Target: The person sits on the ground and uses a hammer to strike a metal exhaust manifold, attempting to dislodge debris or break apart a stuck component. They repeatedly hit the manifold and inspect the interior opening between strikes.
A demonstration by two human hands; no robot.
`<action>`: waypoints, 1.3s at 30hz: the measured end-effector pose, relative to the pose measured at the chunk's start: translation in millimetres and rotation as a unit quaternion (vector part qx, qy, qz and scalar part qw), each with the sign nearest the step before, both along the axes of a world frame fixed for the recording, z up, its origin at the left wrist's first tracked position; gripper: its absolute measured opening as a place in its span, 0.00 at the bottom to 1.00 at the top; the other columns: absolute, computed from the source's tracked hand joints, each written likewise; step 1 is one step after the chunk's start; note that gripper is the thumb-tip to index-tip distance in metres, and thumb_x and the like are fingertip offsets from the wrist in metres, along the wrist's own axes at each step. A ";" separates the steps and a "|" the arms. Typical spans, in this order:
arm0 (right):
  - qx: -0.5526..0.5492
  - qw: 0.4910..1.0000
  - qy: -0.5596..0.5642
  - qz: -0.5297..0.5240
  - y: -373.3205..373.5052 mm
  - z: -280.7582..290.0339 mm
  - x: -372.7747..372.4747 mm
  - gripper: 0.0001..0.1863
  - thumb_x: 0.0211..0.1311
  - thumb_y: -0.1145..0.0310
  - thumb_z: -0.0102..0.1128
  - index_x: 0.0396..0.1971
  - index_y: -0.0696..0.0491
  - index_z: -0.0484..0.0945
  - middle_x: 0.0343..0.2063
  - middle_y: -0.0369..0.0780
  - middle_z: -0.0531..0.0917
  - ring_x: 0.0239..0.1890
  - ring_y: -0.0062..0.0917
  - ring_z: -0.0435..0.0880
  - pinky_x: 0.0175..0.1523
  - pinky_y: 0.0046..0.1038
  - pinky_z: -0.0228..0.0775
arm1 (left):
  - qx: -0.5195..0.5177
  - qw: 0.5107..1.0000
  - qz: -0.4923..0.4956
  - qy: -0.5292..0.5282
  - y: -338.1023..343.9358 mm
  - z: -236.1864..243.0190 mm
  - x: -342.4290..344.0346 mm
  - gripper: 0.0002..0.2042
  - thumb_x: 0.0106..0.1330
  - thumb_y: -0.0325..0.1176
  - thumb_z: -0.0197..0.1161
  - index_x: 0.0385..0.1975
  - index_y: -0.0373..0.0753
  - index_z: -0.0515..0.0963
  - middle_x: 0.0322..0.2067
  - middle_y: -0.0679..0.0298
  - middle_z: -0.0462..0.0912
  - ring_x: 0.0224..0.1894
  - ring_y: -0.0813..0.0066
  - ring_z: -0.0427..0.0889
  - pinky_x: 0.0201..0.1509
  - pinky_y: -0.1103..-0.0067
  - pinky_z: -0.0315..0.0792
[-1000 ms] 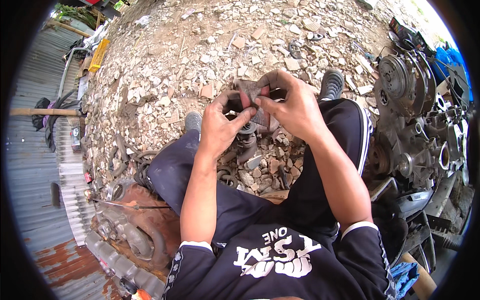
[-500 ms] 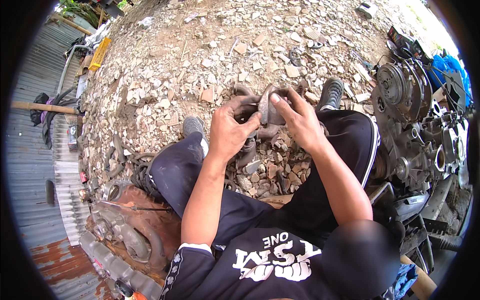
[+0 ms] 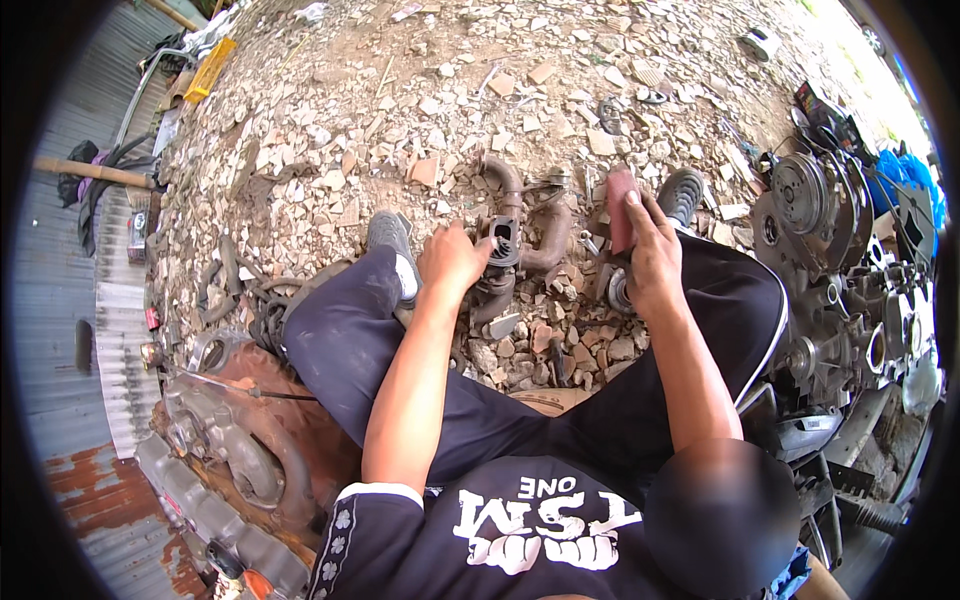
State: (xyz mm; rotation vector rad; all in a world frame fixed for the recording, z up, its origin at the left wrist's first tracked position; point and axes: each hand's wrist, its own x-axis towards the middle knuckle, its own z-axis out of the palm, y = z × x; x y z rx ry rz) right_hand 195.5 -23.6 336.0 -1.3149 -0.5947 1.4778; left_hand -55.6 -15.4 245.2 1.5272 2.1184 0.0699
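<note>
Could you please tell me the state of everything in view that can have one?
Thin reddish-brown sheet: apparently folded, held in right hand.
Rusty brown metal pipe assembly: resting on stones, flanged port uncovered, left hand at its edge.
Grey-blue corrugated metal wall: rusted toward the bottom.

White lettering (image 3: pixel 553 512), upside down, on black shirt (image 3: pixel 425 535).

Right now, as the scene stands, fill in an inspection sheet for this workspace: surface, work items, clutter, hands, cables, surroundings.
Surface: ground strewn with broken stones.
Job's things: brown metal pipe part; reddish sheet.
Clutter: metal machine parts at right; grey metal casting at left.
Left hand: thumb at the pipe part; grip unclear.
Right hand: holding the reddish sheet.
Cables: none certain; dark hose-like pieces at left.
Surroundings: corrugated metal sheeting at left.
</note>
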 end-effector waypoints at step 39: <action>0.150 0.789 -0.519 0.293 -28.3 -234.0 -96.3 0.22 0.73 0.63 0.54 0.62 0.54 0.76 0.55 0.59 0.79 0.58 0.55 0.76 0.62 0.47 0.70 | -0.206 0.976 0.065 -0.004 -13.6 -123.3 -30.1 0.17 0.71 0.45 0.58 0.47 0.42 0.86 0.53 0.53 0.84 0.56 0.56 0.84 0.57 0.67 0.78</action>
